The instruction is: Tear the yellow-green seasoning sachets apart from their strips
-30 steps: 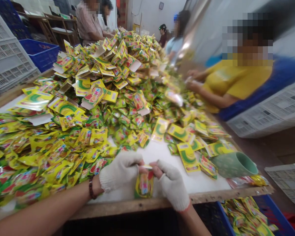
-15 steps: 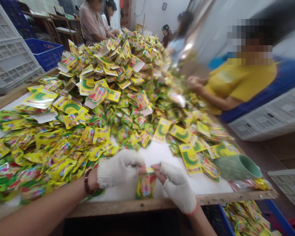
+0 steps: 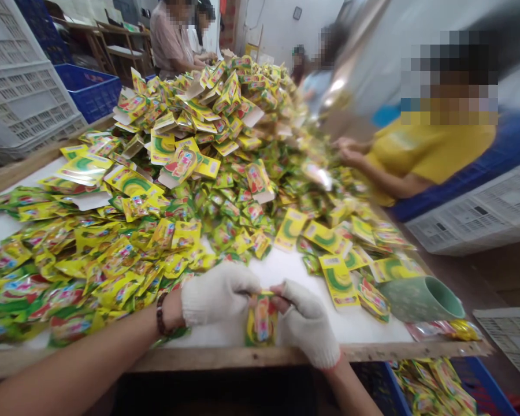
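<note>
I observe, through the head camera, 2 hands at work over the near edge of a white-topped table point(image 3: 372, 332). Both wear white knitted fingerless gloves.

Item 1: the left hand point(image 3: 221, 293) has thumb and forefinger closed in a pinch at the upper left corner of a small printed carton point(image 3: 262, 325). A dark beaded bracelet point(image 3: 160, 315) circles that wrist.

Item 2: the right hand point(image 3: 309, 323) pinches the carton's upper right corner with its fingertips, the remaining fingers curled.

Item 3: the carton is upright between the hands, just inside the wooden table edge point(image 3: 225, 360), its fruit-printed face towards me. I cannot tell whether its base touches the tabletop.

Item 4: loose yellow and green sachets point(image 3: 112, 263) cover the table near the left forearm. Beyond them rises a heap of cartons point(image 3: 238, 95), some with flaps raised.

Item 5: to the right, flat yellow cartons point(image 3: 338, 280) lie near a green cylindrical container point(image 3: 409, 297) on its side, its mouth facing right.

Item 6: below the table's right corner, a blue crate point(image 3: 487, 378) holds more printed packs. A co-worker in a yellow shirt point(image 3: 411, 153) is at the far right side, hands together; I cannot make out what they hold.
</note>
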A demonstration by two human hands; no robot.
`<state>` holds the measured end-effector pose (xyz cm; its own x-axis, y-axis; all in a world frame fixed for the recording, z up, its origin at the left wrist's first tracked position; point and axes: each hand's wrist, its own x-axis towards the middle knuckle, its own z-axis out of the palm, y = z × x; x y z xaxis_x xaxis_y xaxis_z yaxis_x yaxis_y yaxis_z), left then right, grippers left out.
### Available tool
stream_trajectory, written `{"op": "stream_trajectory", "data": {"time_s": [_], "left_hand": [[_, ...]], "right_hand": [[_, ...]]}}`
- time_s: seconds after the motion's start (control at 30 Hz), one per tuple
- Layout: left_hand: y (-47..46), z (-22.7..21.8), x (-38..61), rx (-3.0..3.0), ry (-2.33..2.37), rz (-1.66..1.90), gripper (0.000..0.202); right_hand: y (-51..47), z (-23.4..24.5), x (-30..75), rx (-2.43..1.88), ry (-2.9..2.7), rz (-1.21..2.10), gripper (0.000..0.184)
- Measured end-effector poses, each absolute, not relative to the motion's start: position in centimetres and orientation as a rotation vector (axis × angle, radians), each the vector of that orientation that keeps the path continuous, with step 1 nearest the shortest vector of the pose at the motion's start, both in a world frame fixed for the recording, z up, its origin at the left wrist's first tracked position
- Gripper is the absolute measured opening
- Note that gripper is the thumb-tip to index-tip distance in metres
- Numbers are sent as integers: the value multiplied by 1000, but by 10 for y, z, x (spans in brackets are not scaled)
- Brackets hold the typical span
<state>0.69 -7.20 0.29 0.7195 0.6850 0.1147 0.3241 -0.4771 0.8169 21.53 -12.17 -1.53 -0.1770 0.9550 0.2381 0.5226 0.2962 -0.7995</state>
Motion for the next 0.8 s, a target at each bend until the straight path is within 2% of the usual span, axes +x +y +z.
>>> {"op": "stream_trajectory", "data": {"time_s": [0.2, 0.3, 0.4, 0.47, 0.63, 0.8], "left_hand": [[-68, -1, 9, 2006, 830, 598, 14], [-59, 8, -1, 2098, 1105, 729, 14], [-45, 21, -17, 2214, 1447, 827, 20], [-38, 25, -24, 2298, 1627, 737, 20], [-41, 13, -18, 2347, 1802, 283, 16], [-46, -6, -8, 2340, 1689, 259, 30]], "right_hand": [[-117, -17, 208, -1433, -1711, 933, 16], [-111, -14, 219, -1547, -1632, 1004, 20], [-102, -6, 239, -1615, -1756, 877, 27], [-93, 2, 247, -1616, -1868, 722, 28], [-49, 8, 220, -1553, -2020, 539, 15], [-8, -7, 182, -1583, -2150, 426, 40]]}}
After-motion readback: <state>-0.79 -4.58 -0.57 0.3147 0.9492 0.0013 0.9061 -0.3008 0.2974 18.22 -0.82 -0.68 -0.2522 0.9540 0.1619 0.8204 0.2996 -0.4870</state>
